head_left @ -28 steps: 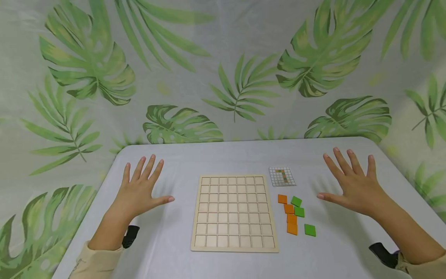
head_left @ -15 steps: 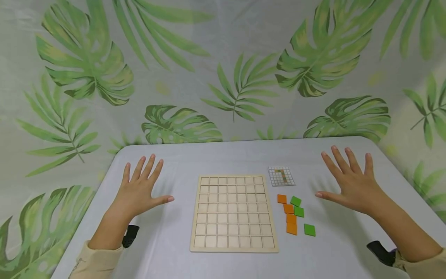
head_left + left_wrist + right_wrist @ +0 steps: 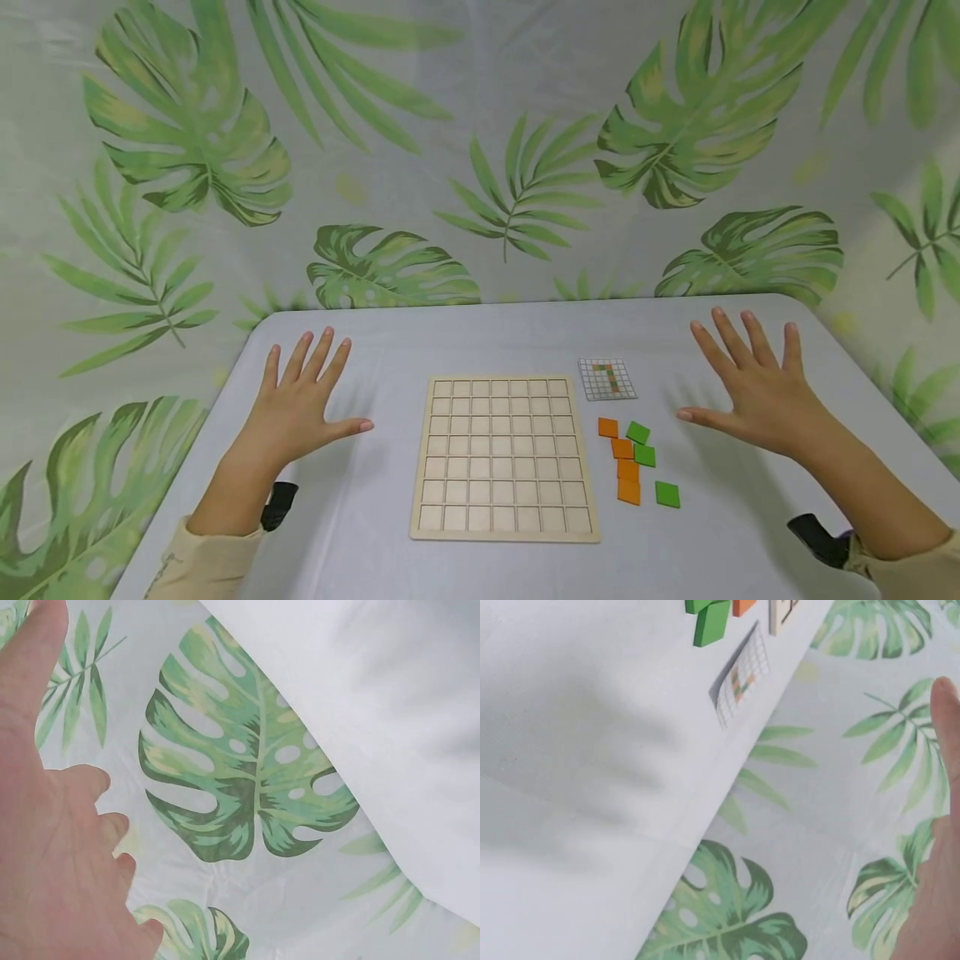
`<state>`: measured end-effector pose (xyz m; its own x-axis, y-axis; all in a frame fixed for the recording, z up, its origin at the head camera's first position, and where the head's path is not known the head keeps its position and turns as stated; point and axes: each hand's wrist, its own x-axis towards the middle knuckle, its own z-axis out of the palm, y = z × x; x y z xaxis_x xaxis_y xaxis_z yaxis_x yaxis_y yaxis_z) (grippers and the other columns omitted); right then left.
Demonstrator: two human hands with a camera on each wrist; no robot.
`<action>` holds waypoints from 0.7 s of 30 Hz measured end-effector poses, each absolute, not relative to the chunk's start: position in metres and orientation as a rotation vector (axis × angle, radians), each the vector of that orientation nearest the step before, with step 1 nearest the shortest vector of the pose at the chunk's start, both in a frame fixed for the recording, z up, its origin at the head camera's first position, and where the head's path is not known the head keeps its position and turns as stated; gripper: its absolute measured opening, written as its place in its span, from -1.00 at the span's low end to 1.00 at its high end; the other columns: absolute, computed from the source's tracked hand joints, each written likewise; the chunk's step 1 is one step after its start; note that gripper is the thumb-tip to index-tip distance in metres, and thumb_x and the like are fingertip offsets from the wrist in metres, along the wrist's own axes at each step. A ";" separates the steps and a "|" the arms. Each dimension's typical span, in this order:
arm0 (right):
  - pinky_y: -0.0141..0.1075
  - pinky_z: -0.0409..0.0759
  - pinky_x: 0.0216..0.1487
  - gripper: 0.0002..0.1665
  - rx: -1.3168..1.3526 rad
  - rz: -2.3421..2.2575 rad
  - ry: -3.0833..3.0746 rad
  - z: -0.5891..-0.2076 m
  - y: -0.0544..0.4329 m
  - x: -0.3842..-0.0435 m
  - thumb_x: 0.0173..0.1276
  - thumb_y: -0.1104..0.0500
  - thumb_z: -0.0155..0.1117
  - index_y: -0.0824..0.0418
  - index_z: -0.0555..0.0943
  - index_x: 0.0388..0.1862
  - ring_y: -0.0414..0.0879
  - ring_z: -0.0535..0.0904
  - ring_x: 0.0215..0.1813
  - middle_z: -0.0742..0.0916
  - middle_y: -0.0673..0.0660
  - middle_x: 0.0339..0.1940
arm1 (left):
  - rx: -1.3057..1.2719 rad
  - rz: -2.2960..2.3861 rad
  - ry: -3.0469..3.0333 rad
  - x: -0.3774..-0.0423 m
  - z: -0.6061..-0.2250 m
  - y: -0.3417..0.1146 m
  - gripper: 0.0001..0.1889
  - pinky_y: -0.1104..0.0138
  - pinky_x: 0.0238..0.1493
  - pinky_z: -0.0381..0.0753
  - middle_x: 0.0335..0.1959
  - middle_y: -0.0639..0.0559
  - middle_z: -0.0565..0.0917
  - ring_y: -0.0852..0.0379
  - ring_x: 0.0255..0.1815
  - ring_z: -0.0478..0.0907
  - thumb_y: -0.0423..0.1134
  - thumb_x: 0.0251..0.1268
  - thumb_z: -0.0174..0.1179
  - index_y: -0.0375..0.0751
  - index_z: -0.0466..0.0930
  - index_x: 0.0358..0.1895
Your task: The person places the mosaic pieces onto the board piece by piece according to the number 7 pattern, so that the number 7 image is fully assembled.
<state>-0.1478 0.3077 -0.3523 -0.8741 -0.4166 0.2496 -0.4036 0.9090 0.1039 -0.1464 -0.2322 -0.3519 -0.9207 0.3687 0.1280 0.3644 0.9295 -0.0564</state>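
Note:
My left hand (image 3: 296, 412) is spread over the left side of the table, fingers straight and thumb pointing toward the board. On the right, my right hand (image 3: 765, 400) is held the same way, its thumb toward the loose tiles. Neither hand holds anything. Between them lies a square wooden grid board (image 3: 418, 500) with bare cells. Right of it are several orange tiles (image 3: 628, 491) in a rough column and three green tiles (image 3: 667, 494). A small pattern card (image 3: 607, 380), printed with a grid and coloured squares, lies behind the tiles; it shows in the right wrist view too.
A white cloth (image 3: 337, 550) covers the table, which has rounded far corners. Behind it hangs a leaf-print curtain (image 3: 525, 50), also wrapping both sides. Black straps (image 3: 281, 505) sit at both wrists.
Both hands have shifted very slightly, the right one a little to the left and up. The board, tiles and card lie where they were.

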 end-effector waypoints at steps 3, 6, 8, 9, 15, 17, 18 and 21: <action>0.21 -0.54 0.16 0.33 0.663 -0.008 -2.765 -0.354 0.305 -0.147 -0.09 -0.42 0.22 0.02 -0.29 0.45 0.12 -0.45 0.39 -0.20 0.15 0.45 | -0.600 0.021 -2.914 -0.147 -0.353 -0.233 0.09 -0.06 0.23 -0.52 0.43 -0.12 -0.26 -0.04 0.38 -0.51 0.51 -0.08 -0.12 -0.10 -0.23 0.43; 0.20 -0.46 0.20 0.35 0.750 0.118 -2.706 -0.357 0.300 -0.146 -0.14 -0.37 0.31 0.07 -0.21 0.45 0.16 -0.35 0.40 -0.11 0.19 0.45 | -0.660 -0.048 -2.845 -0.148 -0.358 -0.232 0.08 -0.06 0.25 -0.45 0.44 -0.07 -0.26 -0.06 0.39 -0.45 0.49 -0.09 -0.06 -0.07 -0.24 0.43; 0.17 -0.41 0.23 0.35 0.811 0.216 -2.669 -0.361 0.297 -0.144 -0.16 -0.33 0.35 0.11 -0.15 0.45 0.19 -0.27 0.40 -0.06 0.21 0.44 | -0.701 -0.112 -2.793 -0.148 -0.364 -0.230 0.10 -0.06 0.26 -0.37 0.44 -0.04 -0.24 -0.08 0.40 -0.37 0.46 -0.11 0.01 -0.07 -0.23 0.43; 0.14 -0.39 0.25 0.35 0.839 0.262 -2.652 -0.363 0.294 -0.143 -0.18 -0.32 0.38 0.14 -0.12 0.45 0.19 -0.23 0.40 -0.02 0.23 0.43 | -0.718 -0.149 -2.767 -0.148 -0.368 -0.229 0.11 -0.06 0.26 -0.32 0.44 -0.03 -0.22 -0.10 0.40 -0.32 0.44 -0.12 0.05 -0.08 -0.22 0.43; 0.09 -0.06 0.26 0.32 0.914 0.489 -2.666 -0.382 0.278 -0.127 -0.22 -0.23 0.46 0.22 -0.01 0.42 0.22 0.02 0.32 0.11 0.24 0.39 | -0.755 -0.378 -2.710 -0.142 -0.394 -0.213 0.17 -0.05 0.25 -0.11 0.43 0.00 -0.10 -0.12 0.38 -0.17 0.40 -0.24 0.17 -0.16 -0.14 0.42; 0.12 0.08 0.19 0.29 0.894 0.579 -2.728 -0.391 0.272 -0.120 -0.21 -0.18 0.48 0.20 0.01 0.41 0.21 0.08 0.30 0.15 0.23 0.38 | -0.763 -0.456 -2.721 -0.140 -0.403 -0.205 0.18 -0.04 0.25 -0.07 0.43 -0.02 -0.07 -0.12 0.38 -0.14 0.39 -0.27 0.19 -0.18 -0.12 0.42; 0.13 0.14 0.16 0.27 0.876 0.619 -2.763 -0.395 0.270 -0.116 -0.20 -0.16 0.48 0.19 0.02 0.41 0.20 0.11 0.29 0.17 0.22 0.37 | -0.766 -0.501 -2.731 -0.138 -0.407 -0.201 0.19 -0.03 0.25 -0.05 0.42 -0.01 -0.06 -0.10 0.38 -0.13 0.38 -0.29 0.21 -0.18 -0.12 0.42; 0.10 0.24 0.11 0.18 0.820 0.733 -2.880 -0.410 0.263 -0.106 -0.14 -0.15 0.45 0.15 0.07 0.39 0.15 0.17 0.27 0.26 0.20 0.32 | -0.790 -0.638 -2.773 -0.133 -0.418 -0.190 0.21 0.00 0.25 -0.01 0.42 -0.02 -0.05 -0.11 0.37 -0.09 0.30 -0.35 0.30 -0.14 -0.13 0.42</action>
